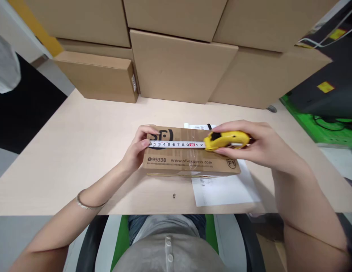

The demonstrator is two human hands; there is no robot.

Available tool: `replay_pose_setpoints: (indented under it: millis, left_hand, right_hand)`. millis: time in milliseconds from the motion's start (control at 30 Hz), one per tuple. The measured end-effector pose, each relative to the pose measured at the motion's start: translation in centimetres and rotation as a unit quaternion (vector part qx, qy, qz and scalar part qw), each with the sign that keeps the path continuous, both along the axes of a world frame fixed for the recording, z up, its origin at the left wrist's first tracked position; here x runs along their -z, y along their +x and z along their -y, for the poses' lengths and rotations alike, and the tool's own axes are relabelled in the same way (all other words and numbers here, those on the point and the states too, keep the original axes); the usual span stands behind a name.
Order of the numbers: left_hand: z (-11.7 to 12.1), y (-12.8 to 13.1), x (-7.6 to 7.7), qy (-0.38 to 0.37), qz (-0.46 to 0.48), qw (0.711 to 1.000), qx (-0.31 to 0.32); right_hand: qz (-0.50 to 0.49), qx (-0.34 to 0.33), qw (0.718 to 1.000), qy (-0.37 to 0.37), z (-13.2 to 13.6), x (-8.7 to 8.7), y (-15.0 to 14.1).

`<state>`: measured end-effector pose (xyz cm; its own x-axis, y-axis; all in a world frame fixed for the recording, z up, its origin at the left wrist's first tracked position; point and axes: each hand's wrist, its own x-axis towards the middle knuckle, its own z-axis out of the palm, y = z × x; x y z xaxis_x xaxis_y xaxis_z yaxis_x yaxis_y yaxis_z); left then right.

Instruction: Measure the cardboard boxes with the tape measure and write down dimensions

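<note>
A small brown cardboard box printed with "SF" and a web address lies on the table in front of me. My right hand is wrapped round a yellow tape measure above the box's right part. Its white blade runs left along the box top, with numbers showing past the red 10 to about 12 at the case. At the box's left edge, my left hand pinches the blade's end between thumb and fingers. Part of the printed logo is hidden under the blade.
A sheet of paper lies partly under the box, and a white and black object sits behind it. Large cardboard boxes form a wall at the back. A flatter box stands back left. Dark equipment on green is at right.
</note>
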<state>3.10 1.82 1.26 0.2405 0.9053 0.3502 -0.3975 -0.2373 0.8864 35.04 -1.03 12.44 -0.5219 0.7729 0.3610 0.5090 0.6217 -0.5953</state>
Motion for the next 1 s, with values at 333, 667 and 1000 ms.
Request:
replay_pose_setpoints:
  millis: [333,667,1000]
  left_hand:
    - [-0.2,-0.1,-0.3,0.006,-0.010,1.000,-0.015]
    - [0.0,0.0,-0.3,0.013,-0.022,0.999,-0.029]
    - [1.2,-1.2,1.2,0.160,-0.080,0.984,-0.019]
  right_hand:
    - [-0.040,0.099,0.994,-0.002,3.0,2.3,7.2]
    - [0.031,0.123,0.992,-0.011,2.9,-0.7,5.2]
    - [0.182,-0.032,0.983,0.005,0.7,-2.0,-8.0]
